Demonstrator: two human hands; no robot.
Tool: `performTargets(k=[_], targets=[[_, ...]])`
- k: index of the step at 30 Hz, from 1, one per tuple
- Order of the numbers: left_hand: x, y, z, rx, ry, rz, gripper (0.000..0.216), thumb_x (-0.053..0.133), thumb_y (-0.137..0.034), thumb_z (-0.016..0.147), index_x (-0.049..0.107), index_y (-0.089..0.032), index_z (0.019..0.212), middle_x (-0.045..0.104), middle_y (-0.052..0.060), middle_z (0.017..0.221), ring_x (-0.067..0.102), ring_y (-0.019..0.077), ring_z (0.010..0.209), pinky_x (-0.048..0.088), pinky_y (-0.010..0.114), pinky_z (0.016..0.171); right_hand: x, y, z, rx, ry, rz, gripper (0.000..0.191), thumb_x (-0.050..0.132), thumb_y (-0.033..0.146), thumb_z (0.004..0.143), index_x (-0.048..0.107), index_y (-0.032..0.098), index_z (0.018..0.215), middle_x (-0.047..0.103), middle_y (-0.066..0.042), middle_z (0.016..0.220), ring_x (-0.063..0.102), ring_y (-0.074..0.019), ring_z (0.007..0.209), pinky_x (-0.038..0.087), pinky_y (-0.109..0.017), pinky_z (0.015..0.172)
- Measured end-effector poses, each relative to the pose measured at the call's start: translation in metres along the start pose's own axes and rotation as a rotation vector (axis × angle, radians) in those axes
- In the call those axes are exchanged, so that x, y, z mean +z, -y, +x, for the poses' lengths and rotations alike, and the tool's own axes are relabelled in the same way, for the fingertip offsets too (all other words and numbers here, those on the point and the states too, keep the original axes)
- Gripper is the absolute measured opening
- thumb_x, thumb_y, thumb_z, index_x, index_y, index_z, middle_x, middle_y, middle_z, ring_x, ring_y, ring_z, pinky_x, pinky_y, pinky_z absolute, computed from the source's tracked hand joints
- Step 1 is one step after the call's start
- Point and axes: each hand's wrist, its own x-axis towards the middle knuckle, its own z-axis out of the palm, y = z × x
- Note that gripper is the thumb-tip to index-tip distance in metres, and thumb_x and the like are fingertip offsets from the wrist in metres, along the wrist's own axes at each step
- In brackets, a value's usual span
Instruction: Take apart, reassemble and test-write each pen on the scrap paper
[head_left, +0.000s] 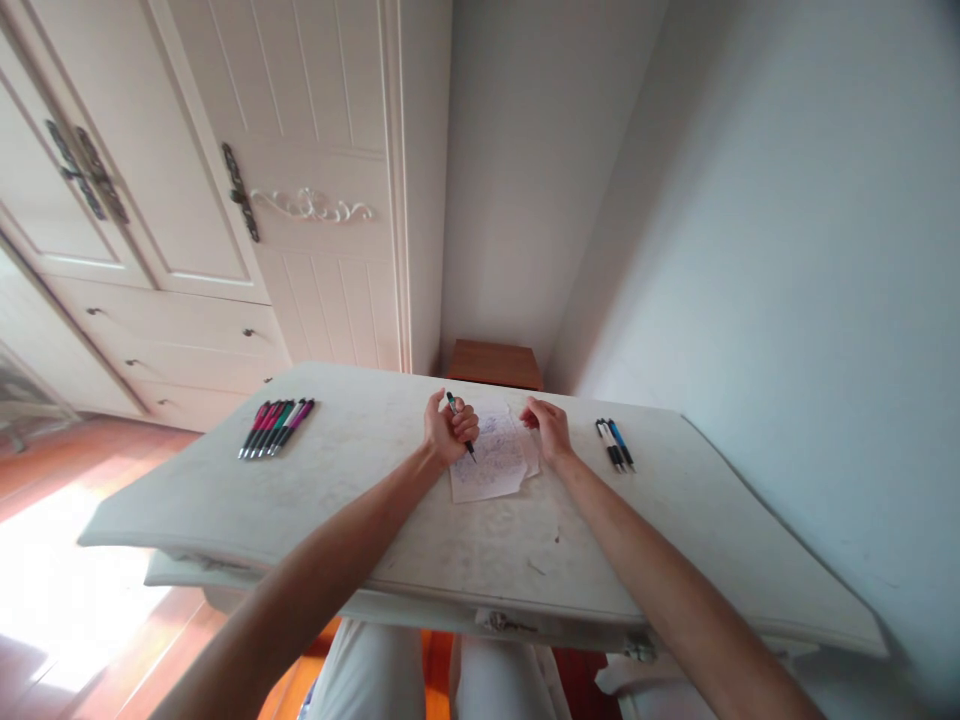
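On the bench (pixel 360 490), around the middle and above the scribbled paper (pixel 487 480): a dark pen (pixel 469 447), wrapped in the curled fingers of the left hand (pixel 451 430), tip slanting down. Whether touching the sheet or just above, impossible to tell. By the paper's right side: the right hand (pixel 550 428), loosely bent (too small to tell whether pinching anything).

For good handling, probably best to grip the barrel firmly without squeezing, to leave both ends free of the palm, and to steady the loose paper with the right fingertips before any pressure; otherwise, apt to slide.

To the left, well apart, a row of pens (pixel 275 431): on that side, the broader room for moving. To the right, much nearer the right hand, a few more pens (pixel 622 443), so mind the forearm there. Close beyond both hands, the far edge, with a brown box (pixel 495 363) behind. Better to swing toward the near edge, away from the wall (pixel 787 300).
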Motion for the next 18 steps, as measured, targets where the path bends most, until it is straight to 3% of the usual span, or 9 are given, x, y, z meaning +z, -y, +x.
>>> performTargets(k=[6, 12, 18], targets=[[-0.001, -0.004, 0.000, 0.023, -0.023, 0.001, 0.036, 0.047, -0.033, 0.085, 0.037, -0.019, 0.053, 0.015, -0.008, 0.046, 0.017, 0.0064, 0.033, 0.009, 0.018, 0.033, -0.001, -0.002, 0.000, 0.006, 0.033, 0.012, 0.038, 0.064, 0.049, 0.075, 0.062, 0.020, 0.051, 0.062, -0.003, 0.055, 0.050, -0.0137, 0.052, 0.040, -0.028, 0.054], [0.006, -0.002, -0.001, 0.077, 0.024, -0.067, 0.028, 0.049, -0.037, 0.086, 0.054, -0.015, 0.069, 0.039, -0.002, 0.055, 0.040, 0.0096, 0.045, 0.035, 0.022, 0.043, 0.000, 0.004, -0.010, 0.005, 0.056, 0.016, 0.038, 0.063, 0.048, 0.078, 0.063, 0.020, 0.052, 0.062, -0.003, 0.058, 0.051, -0.0142, 0.053, 0.041, -0.028, 0.055], [0.015, 0.002, -0.002, 0.058, -0.007, 0.054, 0.014, 0.048, -0.017, 0.088, 0.061, -0.013, 0.084, 0.052, 0.001, 0.063, 0.052, 0.0116, 0.055, 0.044, 0.026, 0.056, 0.008, 0.027, -0.025, -0.089, 0.266, -0.108, 0.034, 0.061, 0.050, 0.081, 0.065, 0.019, 0.067, 0.062, -0.003, 0.066, 0.055, -0.0153, 0.063, 0.044, -0.027, 0.062]])
